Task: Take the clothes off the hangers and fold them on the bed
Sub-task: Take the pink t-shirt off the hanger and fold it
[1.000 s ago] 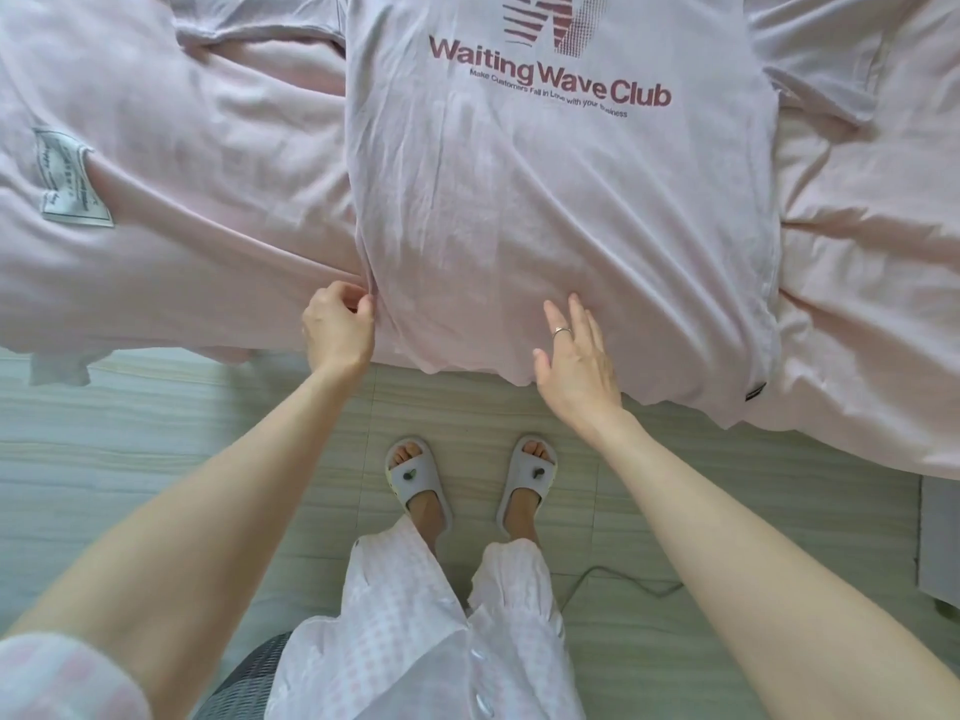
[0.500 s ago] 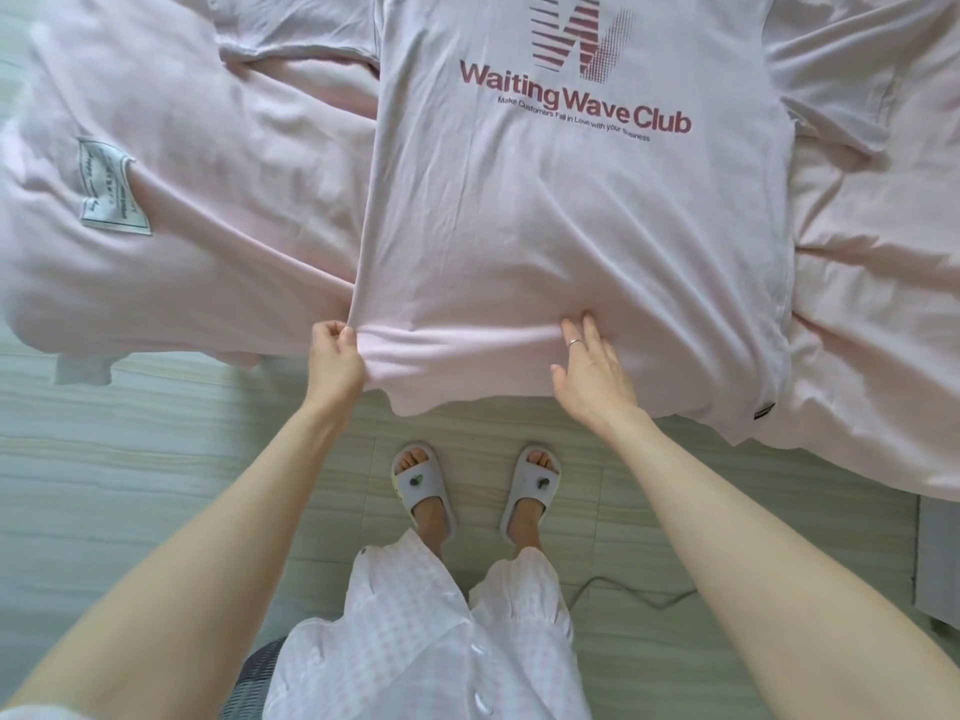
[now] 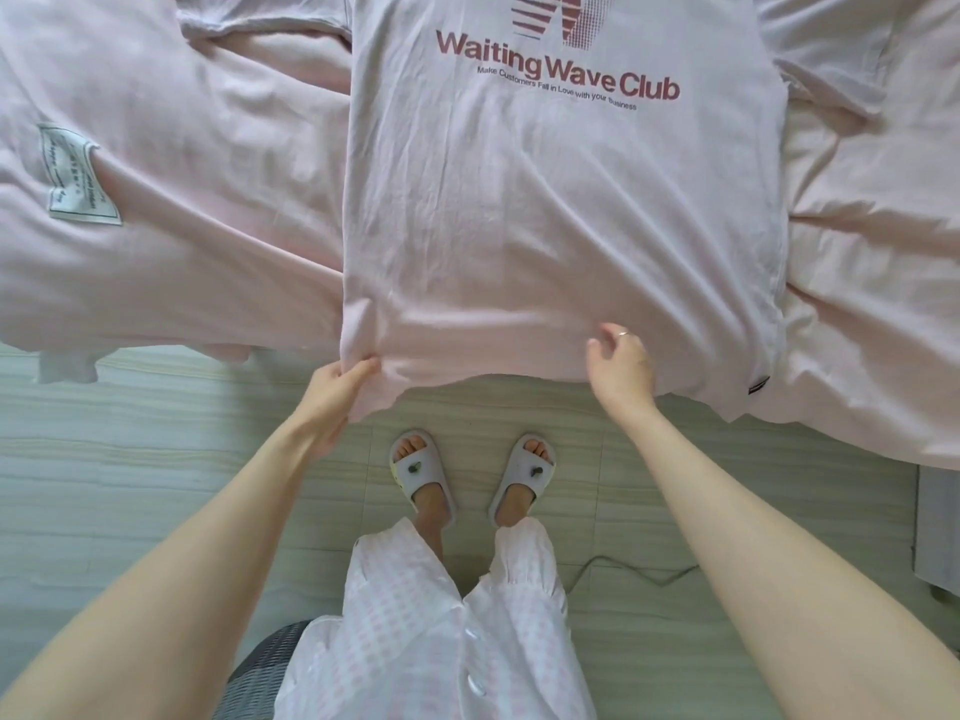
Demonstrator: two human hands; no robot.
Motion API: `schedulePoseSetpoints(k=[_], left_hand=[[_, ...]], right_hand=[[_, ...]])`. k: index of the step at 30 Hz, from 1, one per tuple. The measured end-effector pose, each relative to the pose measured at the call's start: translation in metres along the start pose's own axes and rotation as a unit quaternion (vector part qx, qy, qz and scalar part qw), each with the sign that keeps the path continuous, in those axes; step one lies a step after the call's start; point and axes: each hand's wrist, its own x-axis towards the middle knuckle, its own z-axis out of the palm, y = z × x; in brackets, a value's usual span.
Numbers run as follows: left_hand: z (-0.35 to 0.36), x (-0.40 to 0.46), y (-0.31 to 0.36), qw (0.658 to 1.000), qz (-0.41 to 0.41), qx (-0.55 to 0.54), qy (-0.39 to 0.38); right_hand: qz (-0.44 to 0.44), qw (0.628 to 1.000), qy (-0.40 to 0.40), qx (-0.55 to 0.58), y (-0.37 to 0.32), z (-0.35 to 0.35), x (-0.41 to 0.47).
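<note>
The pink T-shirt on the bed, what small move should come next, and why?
Probably close the right hand on the hem: the left hand already pinches the T-shirt at its lower left corner, while the right hand's curled fingers hover over the hem, gripping nothing.

A pale pink T-shirt [image 3: 561,210] bears dark red print reading "Waiting Wave Club" under a striped "W" emblem, with smaller text "Make Customers Fall in Love with your Business"; a white sewn label [image 3: 78,174] on the bedding [image 3: 208,200] is too small to read.
</note>
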Motion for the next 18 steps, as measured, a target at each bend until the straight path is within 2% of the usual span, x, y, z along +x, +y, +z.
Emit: schedulePoseSetpoints(k=[3, 5, 9, 12, 15, 18], left_hand=[[0.009, -0.008, -0.002, 0.995, -0.014, -0.084, 0.059], [0.019, -0.013, -0.003, 0.989, -0.017, -0.125, 0.077], [0.029, -0.015, -0.004, 0.955, -0.041, -0.289, 0.049], [0.026, -0.02, -0.011, 0.951, -0.064, -0.301, 0.011], [0.03, -0.025, -0.019, 0.946, -0.061, -0.316, 0.029], [0.038, -0.026, -0.026, 0.924, -0.05, -0.367, 0.092]], right_hand=[[0.116, 0.988, 0.092, 0.031, 0.028, -0.024, 0.019], [0.161, 0.979, 0.126, 0.026, 0.05, -0.042, 0.027], [0.207, 0.963, 0.173, 0.018, 0.087, -0.077, 0.042], [0.261, 0.947, 0.184, 0.043, 0.113, -0.093, 0.051], [0.251, 0.956, 0.129, 0.08, 0.143, -0.1, 0.057], [0.237, 0.961, 0.065, 0.127, 0.159, -0.098, 0.059]])
